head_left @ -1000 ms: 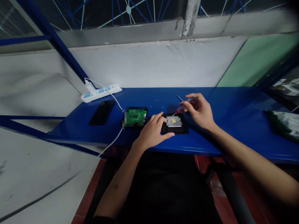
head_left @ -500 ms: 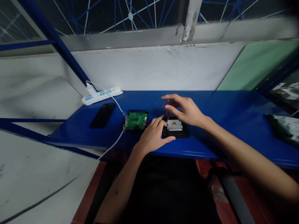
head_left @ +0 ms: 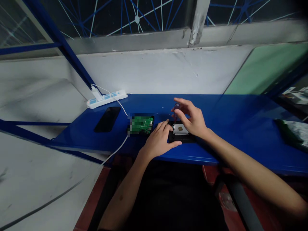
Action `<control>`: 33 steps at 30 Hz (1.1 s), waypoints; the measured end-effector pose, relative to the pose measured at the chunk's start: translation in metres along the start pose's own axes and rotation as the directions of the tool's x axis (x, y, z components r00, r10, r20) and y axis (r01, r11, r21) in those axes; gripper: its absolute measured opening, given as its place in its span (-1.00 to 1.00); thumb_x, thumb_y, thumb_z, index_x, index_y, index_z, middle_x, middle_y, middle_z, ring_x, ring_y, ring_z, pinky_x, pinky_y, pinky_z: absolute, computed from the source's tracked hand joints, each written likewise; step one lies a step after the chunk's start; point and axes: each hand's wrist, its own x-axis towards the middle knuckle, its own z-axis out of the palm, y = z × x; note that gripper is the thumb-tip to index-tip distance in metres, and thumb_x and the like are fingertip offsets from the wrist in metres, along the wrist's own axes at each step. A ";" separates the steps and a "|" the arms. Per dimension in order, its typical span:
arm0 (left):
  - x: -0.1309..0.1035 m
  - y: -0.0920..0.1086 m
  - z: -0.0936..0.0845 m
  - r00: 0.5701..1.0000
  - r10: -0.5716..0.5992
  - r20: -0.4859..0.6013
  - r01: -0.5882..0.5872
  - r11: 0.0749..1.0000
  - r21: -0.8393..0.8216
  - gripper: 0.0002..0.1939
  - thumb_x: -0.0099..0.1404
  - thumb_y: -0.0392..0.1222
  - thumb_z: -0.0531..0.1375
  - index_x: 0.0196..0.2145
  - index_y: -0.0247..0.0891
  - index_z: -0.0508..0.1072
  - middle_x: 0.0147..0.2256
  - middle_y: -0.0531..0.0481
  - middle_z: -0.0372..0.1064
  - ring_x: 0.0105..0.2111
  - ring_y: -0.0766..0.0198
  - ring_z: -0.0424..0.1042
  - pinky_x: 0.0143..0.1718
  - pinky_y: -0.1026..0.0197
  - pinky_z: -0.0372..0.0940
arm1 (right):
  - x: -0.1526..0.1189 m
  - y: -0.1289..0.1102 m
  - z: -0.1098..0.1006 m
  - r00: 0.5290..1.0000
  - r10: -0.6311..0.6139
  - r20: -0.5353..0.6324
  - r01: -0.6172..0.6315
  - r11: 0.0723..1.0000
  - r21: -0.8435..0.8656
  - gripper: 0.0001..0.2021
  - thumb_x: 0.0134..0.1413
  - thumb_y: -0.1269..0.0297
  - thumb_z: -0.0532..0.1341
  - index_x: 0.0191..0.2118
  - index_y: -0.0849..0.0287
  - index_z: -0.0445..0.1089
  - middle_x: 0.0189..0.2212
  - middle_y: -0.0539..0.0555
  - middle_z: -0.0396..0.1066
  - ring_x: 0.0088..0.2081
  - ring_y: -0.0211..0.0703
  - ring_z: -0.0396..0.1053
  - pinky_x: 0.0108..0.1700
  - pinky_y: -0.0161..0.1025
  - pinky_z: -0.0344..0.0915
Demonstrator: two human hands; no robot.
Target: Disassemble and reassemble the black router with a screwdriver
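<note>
- R hand (head_left: pixel 196 120): thumb + fingers are pinching the screwdriver (head_left: pixel 177 106) by its handle; shaft is pointing down, close to upright, tip reaching the L edge of the metal plate (head_left: pixel 178 129). Can't tell if it's seated in a screw.
- L hand (head_left: pixel 157 141): fingers are spreading, fingertips resting at the case's L side, thumb reaching along its near side; they're holding no tool.
- Black case (head_left: pixel 184 139) is lying flat on the surface (head_left: pixel 228 138), near its front edge, w/ the plate on top & a small tan square (head_left: pixel 180 128) showing mid-plate.
- Risk, my read: if the shaft is leaning or the push is weak, tip could be slipping out, scratching the plate or jabbing the L fingertips right beside it.
- Also: uneven L pressure could be letting the case skid or twist.
- Green board (head_left: pixel 141 124) is sitting just L of the L hand; a sleepy L wrist/elbow swing could be knocking it.
- Tiny bits (head_left: pixel 163 107) are lying beyond the hands; a brush could be scattering them.
- Farther L: phone (head_left: pixel 107 119) is lying flat, power strip (head_left: pixel 108 98) sitting behind it, white cable (head_left: pixel 122 108) trailing toward the board; a snag could be tugging it.
</note>
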 end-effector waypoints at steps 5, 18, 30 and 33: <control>0.001 0.001 -0.001 1.000 0.001 0.008 -0.001 1.000 0.008 -0.50 0.28 0.17 0.27 -0.04 -0.25 0.31 0.29 -0.35 0.12 0.34 -0.09 0.06 0.28 -0.15 0.15 | 0.000 0.003 -0.001 0.998 -0.041 -0.044 0.038 0.996 -0.075 -0.72 0.28 0.28 0.22 0.09 0.03 0.35 -0.20 0.03 0.48 -0.36 -0.25 0.49 -0.29 -0.19 0.50; 0.000 -0.001 0.001 1.000 0.005 0.005 -0.005 1.000 0.000 -0.50 0.30 0.20 0.24 -0.02 -0.23 0.31 0.30 -0.33 0.11 0.34 -0.11 0.07 0.25 -0.20 0.17 | 0.000 0.002 0.003 0.978 0.206 -0.008 -0.195 0.934 0.298 -0.73 0.37 0.13 0.06 0.09 0.04 0.28 -0.09 0.08 0.52 -0.14 -0.16 0.55 -0.11 -0.09 0.53; 0.000 0.000 0.000 1.000 0.015 -0.002 -0.015 1.000 0.015 -0.51 0.30 0.17 0.26 -0.03 -0.25 0.32 0.27 -0.32 0.15 0.33 -0.08 0.09 0.28 -0.13 0.16 | 0.001 0.000 0.003 0.992 0.095 -0.078 -0.089 0.993 0.077 -0.68 0.28 0.17 0.21 0.11 0.01 0.37 -0.15 0.07 0.48 -0.23 -0.16 0.51 -0.17 -0.10 0.54; 0.001 0.000 0.000 1.000 0.019 -0.007 -0.019 1.000 0.014 -0.53 0.29 0.15 0.28 -0.06 -0.24 0.32 0.26 -0.30 0.17 0.32 -0.08 0.11 0.27 -0.14 0.17 | 0.000 -0.001 0.002 0.993 0.060 -0.099 -0.060 0.998 -0.002 -0.70 0.24 0.14 0.25 0.06 0.01 0.42 -0.14 0.09 0.43 -0.24 -0.15 0.48 -0.23 -0.12 0.55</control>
